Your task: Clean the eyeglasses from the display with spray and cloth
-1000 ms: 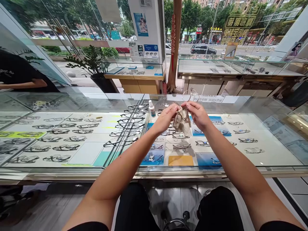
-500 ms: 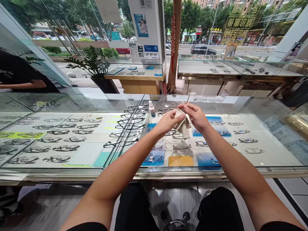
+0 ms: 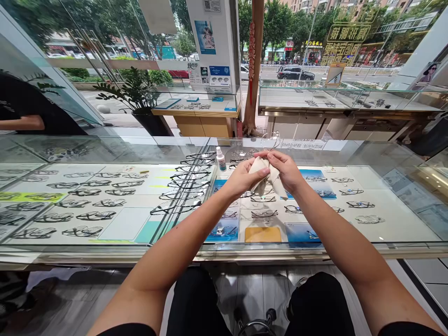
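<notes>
My left hand [image 3: 244, 177] is closed on a cream cleaning cloth [image 3: 259, 173], thumb lying along its folds. Close beside it, my right hand [image 3: 285, 171] pinches a pair of thin-framed eyeglasses [image 3: 272, 139], whose pale rim and temple stick up above the fingers. The cloth is wrapped around part of the glasses, so the rest of the frame is hidden. Both hands are raised over the glass counter [image 3: 395, 186]. A small white spray bottle [image 3: 220, 159] stands upright on the counter just left of my hands.
Beneath the glass lie rows of eyeglass frames [image 3: 96, 214] and a yellow-orange pad [image 3: 262, 234]. A line of dark glasses [image 3: 191, 182] lies left of the bottle. Further back are more display cases [image 3: 196, 100] and a potted plant [image 3: 140, 98]. Another person's arm [image 3: 23, 122] shows at far left.
The cloth has shifted and spread, with a corner now hanging lower right between my hands. The glasses have tilted slightly. The other person's arm at far left has moved further left.
</notes>
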Action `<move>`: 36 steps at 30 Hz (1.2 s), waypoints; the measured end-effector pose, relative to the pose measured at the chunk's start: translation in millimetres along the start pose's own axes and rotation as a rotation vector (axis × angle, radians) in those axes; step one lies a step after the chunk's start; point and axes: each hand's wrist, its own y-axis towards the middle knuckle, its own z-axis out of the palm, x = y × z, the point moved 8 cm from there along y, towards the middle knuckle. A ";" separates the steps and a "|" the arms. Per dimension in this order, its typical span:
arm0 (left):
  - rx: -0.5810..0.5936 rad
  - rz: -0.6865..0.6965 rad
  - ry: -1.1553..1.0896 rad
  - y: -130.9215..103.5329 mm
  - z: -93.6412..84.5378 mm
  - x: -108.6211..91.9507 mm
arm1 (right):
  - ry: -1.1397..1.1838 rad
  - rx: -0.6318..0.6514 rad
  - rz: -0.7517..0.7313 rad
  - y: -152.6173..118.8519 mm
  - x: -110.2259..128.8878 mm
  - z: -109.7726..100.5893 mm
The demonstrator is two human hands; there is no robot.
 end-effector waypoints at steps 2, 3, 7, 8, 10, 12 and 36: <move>-0.016 0.036 0.027 0.0 -0.2 -3.3 | -0.007 0.006 -0.005 0.3 0.2 0.8; -0.026 0.048 0.041 0.0 -0.4 -4.5 | -0.014 0.007 -0.010 0.3 0.4 1.4; -0.073 0.084 0.095 -1.5 -1.8 -8.6 | -0.013 0.025 -0.020 0.0 -0.1 5.5; -0.086 0.096 0.108 -2.2 -2.0 -10.0 | -0.006 0.031 -0.015 -0.2 -1.0 6.6; -0.118 0.126 0.138 -3.8 -3.0 -13.3 | -0.006 0.045 -0.002 -0.8 -2.8 8.2; -0.157 0.155 0.168 -5.2 -4.3 -16.4 | -0.027 0.059 -0.001 -1.6 -3.4 9.1; -0.033 0.143 0.243 -2.7 -2.9 -14.5 | 0.142 -0.153 0.057 0.3 -6.4 -8.2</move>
